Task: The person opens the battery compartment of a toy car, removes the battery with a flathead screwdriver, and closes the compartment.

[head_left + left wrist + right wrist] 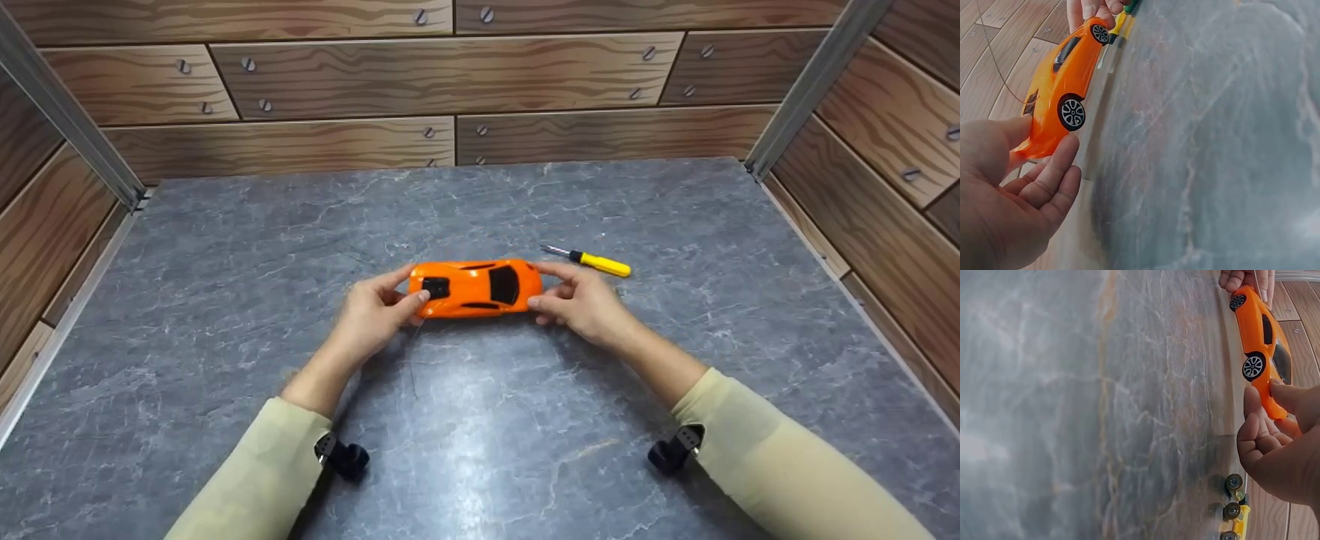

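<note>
An orange toy car (469,289) with dark windows is held level between both hands. My left hand (367,315) grips its rear end, the thumb on top by the black engine panel and the fingers at the side and below. My right hand (589,304) pinches the front end between thumb and fingers. Black wheels with silver spokes (1072,112) show along the car's side in the left wrist view. From the rear panel a thin wire (995,62) trails away. The car's underside is hidden.
Behind the right hand a screwdriver (604,264) with a yellow handle lies on the grey marbled table (262,247). Several small round dark pieces (1232,511) appear near a yellow item in the right wrist view. Wood-patterned walls (450,79) enclose the back and sides.
</note>
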`<state>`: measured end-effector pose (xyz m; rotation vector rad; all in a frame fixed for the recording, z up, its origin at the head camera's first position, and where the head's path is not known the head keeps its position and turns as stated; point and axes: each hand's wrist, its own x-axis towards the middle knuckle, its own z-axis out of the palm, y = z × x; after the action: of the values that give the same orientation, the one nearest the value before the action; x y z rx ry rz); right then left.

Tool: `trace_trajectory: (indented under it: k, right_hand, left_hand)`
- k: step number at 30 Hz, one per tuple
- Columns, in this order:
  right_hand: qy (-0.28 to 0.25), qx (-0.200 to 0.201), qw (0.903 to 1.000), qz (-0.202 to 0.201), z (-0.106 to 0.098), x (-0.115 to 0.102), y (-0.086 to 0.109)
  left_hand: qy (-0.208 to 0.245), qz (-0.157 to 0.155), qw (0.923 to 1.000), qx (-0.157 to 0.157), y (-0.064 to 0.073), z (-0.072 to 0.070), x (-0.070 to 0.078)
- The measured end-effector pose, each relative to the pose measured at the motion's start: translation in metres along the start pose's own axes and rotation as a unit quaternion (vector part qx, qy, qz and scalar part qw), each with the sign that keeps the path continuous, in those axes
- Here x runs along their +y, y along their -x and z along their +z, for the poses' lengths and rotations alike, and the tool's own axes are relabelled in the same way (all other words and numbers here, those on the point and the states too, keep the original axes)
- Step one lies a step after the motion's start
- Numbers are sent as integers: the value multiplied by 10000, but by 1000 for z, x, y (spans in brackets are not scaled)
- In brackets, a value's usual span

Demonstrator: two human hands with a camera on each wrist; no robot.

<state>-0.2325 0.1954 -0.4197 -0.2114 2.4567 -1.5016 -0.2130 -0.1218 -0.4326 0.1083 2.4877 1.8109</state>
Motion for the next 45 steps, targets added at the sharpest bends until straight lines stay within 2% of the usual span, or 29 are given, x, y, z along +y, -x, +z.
trace_trajectory:
  k: [9, 16, 25, 29, 35, 45]
  right_hand:
    - [170, -94, 9997, 127, 2, 3, 0]
    - [230, -119, 9995, 185, 3, 4, 0]
    - [296, -74, 9994, 140, 4, 5, 1]
    - [395, -53, 9991, 141, 4, 5, 1]
    - [600, -23, 9980, 174, 6, 5, 0]
    - [633, 47, 9979, 142, 8, 5, 1]
  left_hand:
    - [-239, -176, 9996, -34, 4, 1, -2]
    - [-381, -202, 9990, -73, 4, 1, -3]
    - [-246, -269, 9992, -131, 3, 2, -4]
    - [-310, -211, 9992, -166, 2, 3, -5]
    - [-625, -164, 9979, -45, 1, 4, -5]
    - [-489, 39, 9986, 175, 1, 5, -8]
